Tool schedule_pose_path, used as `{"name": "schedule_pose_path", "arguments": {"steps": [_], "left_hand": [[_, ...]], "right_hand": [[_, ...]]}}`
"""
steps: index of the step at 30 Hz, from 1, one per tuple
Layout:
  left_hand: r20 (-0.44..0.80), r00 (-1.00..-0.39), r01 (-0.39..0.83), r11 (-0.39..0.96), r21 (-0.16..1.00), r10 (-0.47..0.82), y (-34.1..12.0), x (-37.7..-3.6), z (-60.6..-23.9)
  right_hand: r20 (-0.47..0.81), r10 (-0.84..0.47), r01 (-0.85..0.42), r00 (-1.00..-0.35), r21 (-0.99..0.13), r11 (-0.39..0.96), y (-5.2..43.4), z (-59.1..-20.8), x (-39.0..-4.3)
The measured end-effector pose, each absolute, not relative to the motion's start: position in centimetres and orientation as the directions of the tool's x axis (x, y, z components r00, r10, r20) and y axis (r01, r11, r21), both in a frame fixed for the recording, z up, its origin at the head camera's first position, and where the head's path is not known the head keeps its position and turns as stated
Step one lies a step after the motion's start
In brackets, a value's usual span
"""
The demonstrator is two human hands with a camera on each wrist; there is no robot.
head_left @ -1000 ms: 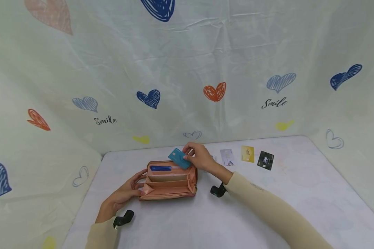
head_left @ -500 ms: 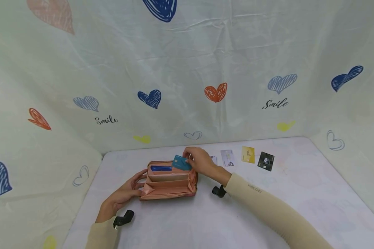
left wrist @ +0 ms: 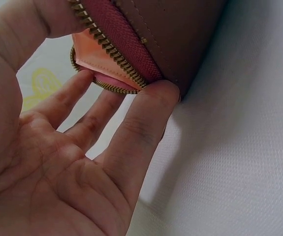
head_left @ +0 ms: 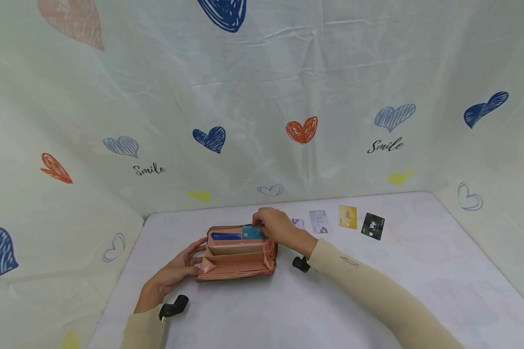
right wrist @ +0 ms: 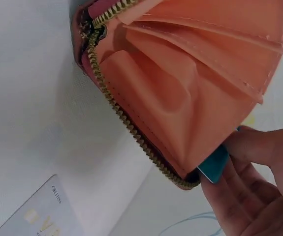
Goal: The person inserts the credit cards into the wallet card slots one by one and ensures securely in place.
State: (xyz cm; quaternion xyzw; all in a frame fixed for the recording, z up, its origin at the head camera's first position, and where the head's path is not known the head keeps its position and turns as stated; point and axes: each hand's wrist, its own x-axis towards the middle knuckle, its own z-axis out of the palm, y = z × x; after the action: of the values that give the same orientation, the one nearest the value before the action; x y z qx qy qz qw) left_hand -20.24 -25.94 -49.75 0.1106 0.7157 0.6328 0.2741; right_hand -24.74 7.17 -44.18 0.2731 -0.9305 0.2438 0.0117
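Nearest us, our left hand (head_left: 170, 275) holds the left end of the pink zip wallet (head_left: 237, 254): in the left wrist view the thumb sits on top of the zipper edge and the fingers (left wrist: 146, 118) are pressed under it, so it grips the wallet end. It sits at the same spot as a second ago. The wallet lies open on the white table (head_left: 375, 291), accordion pockets facing up, and hasn't shifted.

Change: a second ago our right hand (head_left: 276, 228) held the teal card (head_left: 252, 233) tilted above the wallet's far edge; half a second ago it was part way down; now the card is mostly sunk into the back slot, only its top strip showing. We still pinch it. The right wrist view shows the teal corner (right wrist: 214, 164) between our fingers (right wrist: 259, 147) at the wallet's zipper rim.

Contents: a dark blue card (head_left: 226, 236) sits in the same back row, just left of the teal one. The front pockets look empty as far as we can see.

Farther out, to the right of the right hand, a row of cards lies flat: a small white card (head_left: 298, 223) partly hidden by the hand, a pale card (head_left: 319, 221), a gold card (head_left: 347, 216), a black card (head_left: 372, 226). All unmoved. Behind: heart-print backdrop (head_left: 262, 97).
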Motion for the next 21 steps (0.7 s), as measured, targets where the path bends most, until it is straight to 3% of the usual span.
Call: {"name": "schedule_pose_path", "arguments": {"steps": [7, 21], "left_hand": [[-0.253, -0.826, -0.191, 0.172, 0.966, 0.503, -25.87, -20.15, -49.75], [-0.261, -0.831, -0.2, 0.172, 0.964, 0.492, -25.77, -20.22, -49.72]], "right_hand": [[0.128, -0.55, -0.553, -0.825, -0.384, 0.74, 6.88, -44.38, -24.44], [0.166, -0.582, -0.59, -0.796, -0.425, 0.686, 7.43, -43.94, -23.82]]}}
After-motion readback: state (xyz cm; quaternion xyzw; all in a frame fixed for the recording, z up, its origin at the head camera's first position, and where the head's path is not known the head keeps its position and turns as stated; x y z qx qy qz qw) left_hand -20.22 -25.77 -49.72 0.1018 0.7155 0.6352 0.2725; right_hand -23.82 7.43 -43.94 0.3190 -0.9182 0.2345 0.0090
